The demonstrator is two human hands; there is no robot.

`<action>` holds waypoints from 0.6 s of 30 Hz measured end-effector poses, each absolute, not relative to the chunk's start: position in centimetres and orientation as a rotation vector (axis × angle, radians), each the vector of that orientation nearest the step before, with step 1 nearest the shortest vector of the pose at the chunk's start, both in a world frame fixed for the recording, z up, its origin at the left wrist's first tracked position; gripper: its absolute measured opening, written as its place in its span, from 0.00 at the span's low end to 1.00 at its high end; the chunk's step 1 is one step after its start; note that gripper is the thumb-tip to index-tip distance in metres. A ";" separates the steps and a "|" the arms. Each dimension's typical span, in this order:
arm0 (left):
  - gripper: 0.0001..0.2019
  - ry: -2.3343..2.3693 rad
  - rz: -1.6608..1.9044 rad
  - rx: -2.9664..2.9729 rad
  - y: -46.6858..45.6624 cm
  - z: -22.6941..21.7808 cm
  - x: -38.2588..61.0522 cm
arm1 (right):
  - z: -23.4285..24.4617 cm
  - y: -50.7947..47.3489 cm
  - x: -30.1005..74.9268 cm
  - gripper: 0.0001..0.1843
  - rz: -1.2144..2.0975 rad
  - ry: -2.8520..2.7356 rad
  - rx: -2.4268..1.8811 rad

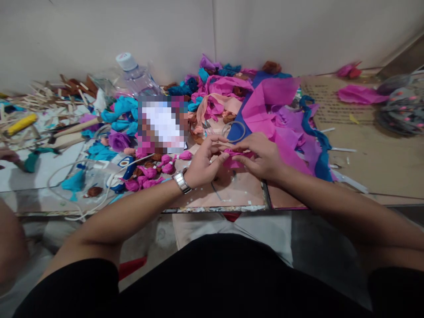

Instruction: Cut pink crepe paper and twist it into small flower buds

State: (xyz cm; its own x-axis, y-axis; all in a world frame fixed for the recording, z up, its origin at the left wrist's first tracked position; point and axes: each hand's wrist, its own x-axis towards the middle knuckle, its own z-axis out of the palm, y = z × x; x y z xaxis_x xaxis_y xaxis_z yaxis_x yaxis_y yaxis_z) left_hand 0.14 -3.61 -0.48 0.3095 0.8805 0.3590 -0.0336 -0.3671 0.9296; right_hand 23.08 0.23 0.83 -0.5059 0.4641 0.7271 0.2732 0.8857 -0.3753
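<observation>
Both my hands meet over the low table (232, 194), pinching a small piece of pink crepe paper (236, 157). My left hand (205, 161), with a metal watch on the wrist, curls its fingers round the paper's left end. My right hand (260, 157) grips the right end with thumb and fingers closed. Just left of my left hand lie several small pink paper buds (150, 174). A thin wire ring (234, 131) rests just beyond my fingers.
Sheets of pink, purple and blue crepe paper (274, 115) are heaped behind my hands. A plastic water bottle (135, 75) stands at the back, wooden sticks (39, 99) at far left, a white cable (79, 185) at front left. Another person's hand (8, 155) shows at the left edge.
</observation>
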 end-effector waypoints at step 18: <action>0.18 0.815 1.225 1.781 -3.3 -1.0 0.0 | 0.8 0.0 23.1 0.11 0.284 -2.125 -0.636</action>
